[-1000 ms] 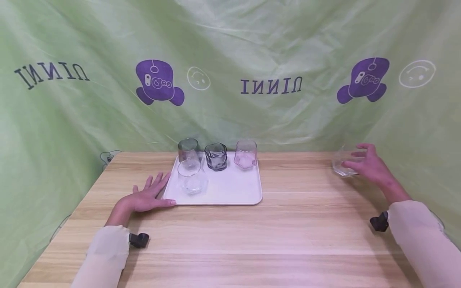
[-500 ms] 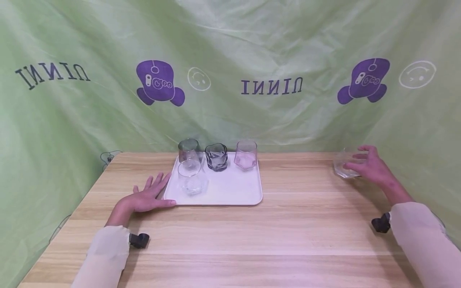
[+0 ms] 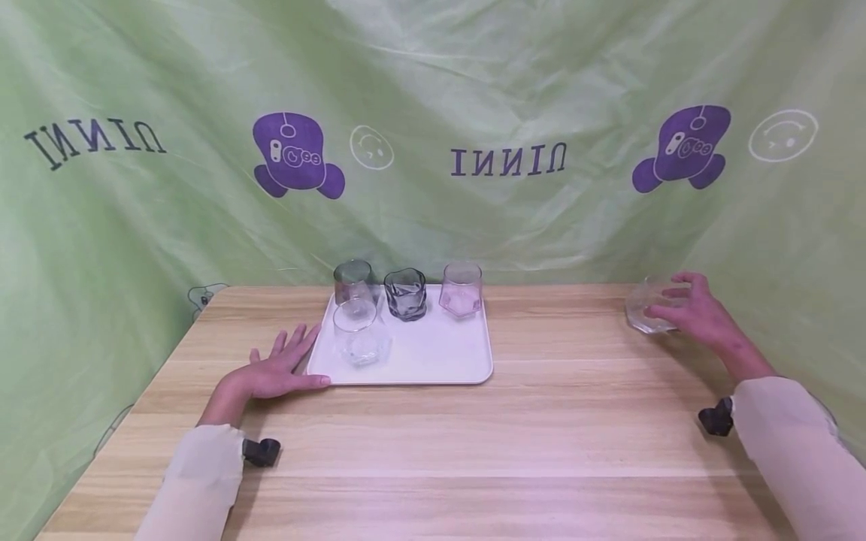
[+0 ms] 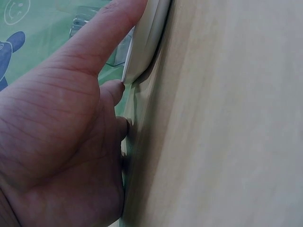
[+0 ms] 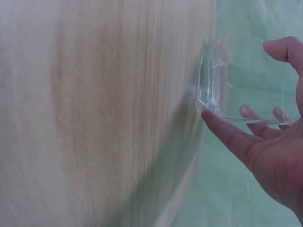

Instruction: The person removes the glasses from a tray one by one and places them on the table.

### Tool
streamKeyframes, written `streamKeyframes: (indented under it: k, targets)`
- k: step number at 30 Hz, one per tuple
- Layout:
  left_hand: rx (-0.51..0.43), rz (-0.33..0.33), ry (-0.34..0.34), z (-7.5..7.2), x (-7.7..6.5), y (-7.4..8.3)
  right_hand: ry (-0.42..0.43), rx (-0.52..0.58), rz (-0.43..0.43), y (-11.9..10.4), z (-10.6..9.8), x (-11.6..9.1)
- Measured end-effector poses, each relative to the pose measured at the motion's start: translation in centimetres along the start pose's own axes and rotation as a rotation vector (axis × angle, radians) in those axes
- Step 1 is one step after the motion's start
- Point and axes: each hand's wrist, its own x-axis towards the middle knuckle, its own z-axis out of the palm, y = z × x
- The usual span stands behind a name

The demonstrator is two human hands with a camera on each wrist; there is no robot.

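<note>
My right hand (image 3: 700,312) holds a clear faceted glass (image 3: 637,309) near the table's far right edge. In the right wrist view its fingers and thumb reach round the glass (image 5: 246,80), with one fingertip at the base. At the left, my left hand (image 3: 274,376) has its fingers spread along the side of a white tray (image 3: 440,353). The thumb lies along the tray's front left corner, and the left wrist view has it against the tray's rim (image 4: 147,52). Another clear glass (image 3: 361,342) stands at the tray's front left.
Along the tray's back stand a smoky grey glass (image 3: 353,278), a dark wavy glass (image 3: 406,293) and a pink-tinted glass (image 3: 462,289). A green printed curtain (image 3: 419,218) hangs right behind the wooden table (image 3: 473,451). A cable (image 3: 203,295) shows past the table's back left corner.
Over the last second my right hand and the glass have shifted very slightly right and nearer. My left hand and the tray stay in place.
</note>
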Motion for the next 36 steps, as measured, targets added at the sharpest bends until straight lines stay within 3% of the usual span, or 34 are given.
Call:
streamKeyframes:
  k: [9,29,36]
  targets:
    - [-0.035,0.041,0.007,-0.01,0.08,-0.23,-0.016,0.018,-0.021,-0.01,-0.1,0.27]
    - [0.015,-0.002,-0.003,0.14,0.17,-0.19,-0.056,0.016,-0.035,0.02,-0.23,0.02]
    - [-0.006,0.027,0.005,0.19,-0.12,-0.13,0.057,-0.045,-0.123,-0.85,-0.02,0.29]
